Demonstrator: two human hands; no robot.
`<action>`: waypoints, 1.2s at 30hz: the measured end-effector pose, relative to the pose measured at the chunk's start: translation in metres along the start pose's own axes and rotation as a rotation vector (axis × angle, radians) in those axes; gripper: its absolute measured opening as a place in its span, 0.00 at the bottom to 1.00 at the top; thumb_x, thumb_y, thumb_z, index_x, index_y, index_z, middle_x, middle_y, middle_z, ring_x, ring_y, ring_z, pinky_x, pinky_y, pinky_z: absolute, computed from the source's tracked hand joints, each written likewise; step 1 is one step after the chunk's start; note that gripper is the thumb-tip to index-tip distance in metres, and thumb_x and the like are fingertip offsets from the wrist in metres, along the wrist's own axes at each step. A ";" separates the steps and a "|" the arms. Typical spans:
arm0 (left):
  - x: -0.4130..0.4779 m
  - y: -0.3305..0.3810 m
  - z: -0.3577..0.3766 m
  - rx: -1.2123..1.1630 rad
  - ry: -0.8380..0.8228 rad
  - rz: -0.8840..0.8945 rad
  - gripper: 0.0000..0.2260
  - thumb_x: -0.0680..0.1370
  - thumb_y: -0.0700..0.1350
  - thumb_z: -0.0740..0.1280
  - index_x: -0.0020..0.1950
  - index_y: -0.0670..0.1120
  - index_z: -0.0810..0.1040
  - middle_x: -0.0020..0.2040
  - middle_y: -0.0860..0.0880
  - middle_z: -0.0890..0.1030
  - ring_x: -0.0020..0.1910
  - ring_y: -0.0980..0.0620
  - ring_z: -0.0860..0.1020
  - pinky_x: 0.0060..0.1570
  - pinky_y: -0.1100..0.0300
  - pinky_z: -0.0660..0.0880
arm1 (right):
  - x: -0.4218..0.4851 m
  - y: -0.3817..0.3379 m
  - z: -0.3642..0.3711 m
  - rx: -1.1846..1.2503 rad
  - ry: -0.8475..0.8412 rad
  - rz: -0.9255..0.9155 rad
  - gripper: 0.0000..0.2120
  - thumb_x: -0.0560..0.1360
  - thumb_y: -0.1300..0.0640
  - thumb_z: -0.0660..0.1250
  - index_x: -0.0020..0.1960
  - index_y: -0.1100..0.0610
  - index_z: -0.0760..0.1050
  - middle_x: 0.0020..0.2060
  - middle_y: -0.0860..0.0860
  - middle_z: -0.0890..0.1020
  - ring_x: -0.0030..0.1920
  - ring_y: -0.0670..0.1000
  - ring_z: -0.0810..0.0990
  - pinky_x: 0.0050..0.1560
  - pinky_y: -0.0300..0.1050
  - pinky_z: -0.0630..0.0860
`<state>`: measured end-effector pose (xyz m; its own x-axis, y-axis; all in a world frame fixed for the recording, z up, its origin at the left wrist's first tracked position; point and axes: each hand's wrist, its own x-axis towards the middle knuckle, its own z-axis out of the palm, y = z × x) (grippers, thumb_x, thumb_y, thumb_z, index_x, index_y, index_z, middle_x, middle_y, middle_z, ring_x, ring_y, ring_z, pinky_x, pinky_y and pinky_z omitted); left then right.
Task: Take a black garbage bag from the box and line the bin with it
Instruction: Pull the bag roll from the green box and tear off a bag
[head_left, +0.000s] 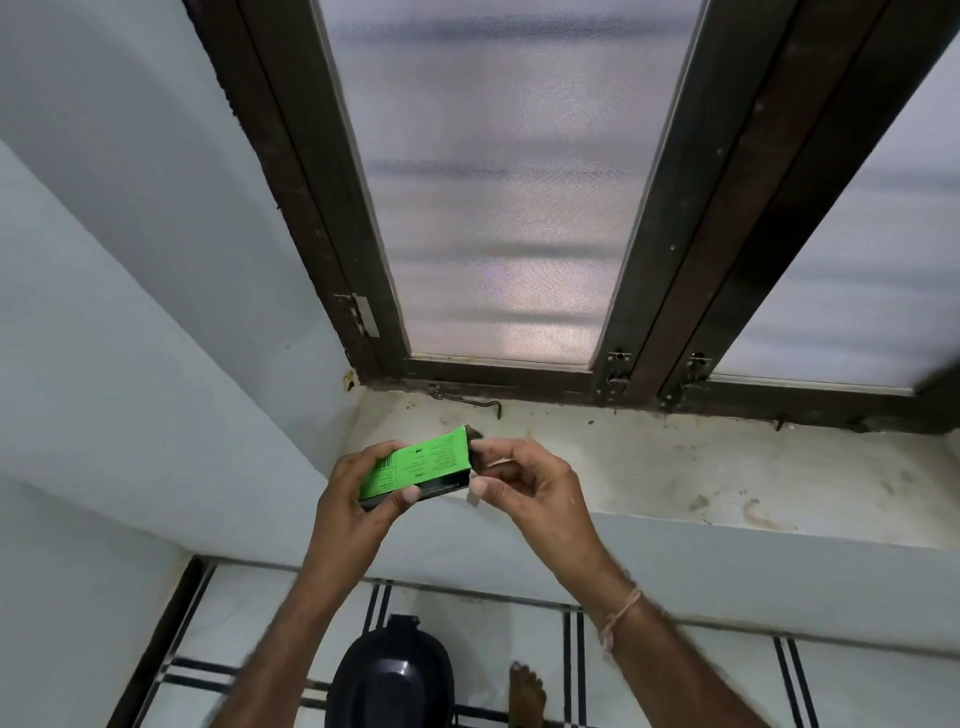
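Note:
A small green box (423, 462) with black print is held above the window sill, tilted up to the right. My left hand (358, 499) grips its left end, thumb across the front. My right hand (524, 480) pinches at the box's open right end, where a dark flap or bag edge shows between the fingertips; which of the two it is I cannot tell. The black bin (392, 675) with its lid on stands on the floor below, between my forearms.
A stained white window sill (675, 467) runs under a dark-framed window (498, 208) with mesh panes. A pale wall (130, 312) closes the left side. A bare foot (525, 693) stands on the striped floor tiles (675, 675) right of the bin.

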<state>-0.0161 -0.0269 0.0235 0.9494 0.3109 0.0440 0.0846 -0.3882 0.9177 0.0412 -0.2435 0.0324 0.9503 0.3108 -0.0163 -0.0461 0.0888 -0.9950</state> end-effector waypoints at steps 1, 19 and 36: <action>-0.001 -0.001 0.000 -0.010 -0.005 -0.006 0.21 0.71 0.53 0.73 0.63 0.63 0.78 0.61 0.57 0.77 0.58 0.68 0.76 0.50 0.63 0.76 | -0.001 0.001 0.000 -0.024 0.000 -0.019 0.20 0.73 0.63 0.78 0.64 0.53 0.83 0.57 0.54 0.82 0.52 0.56 0.86 0.54 0.46 0.84; -0.005 -0.009 -0.004 -0.181 -0.184 -0.091 0.19 0.71 0.46 0.74 0.61 0.60 0.81 0.59 0.56 0.80 0.56 0.57 0.78 0.51 0.64 0.80 | 0.006 -0.009 0.003 -0.462 0.101 -0.017 0.06 0.75 0.62 0.76 0.52 0.57 0.88 0.48 0.49 0.78 0.39 0.43 0.79 0.41 0.29 0.76; 0.005 -0.018 -0.013 -0.228 -0.256 -0.104 0.25 0.70 0.52 0.76 0.67 0.52 0.80 0.65 0.52 0.80 0.61 0.53 0.79 0.54 0.61 0.80 | 0.015 -0.017 0.000 -0.808 -0.014 -0.243 0.03 0.73 0.50 0.75 0.45 0.47 0.85 0.55 0.40 0.72 0.51 0.41 0.76 0.39 0.33 0.71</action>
<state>-0.0172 -0.0071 0.0125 0.9867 0.0998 -0.1285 0.1429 -0.1530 0.9778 0.0560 -0.2399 0.0490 0.9013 0.3825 0.2036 0.3987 -0.5481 -0.7353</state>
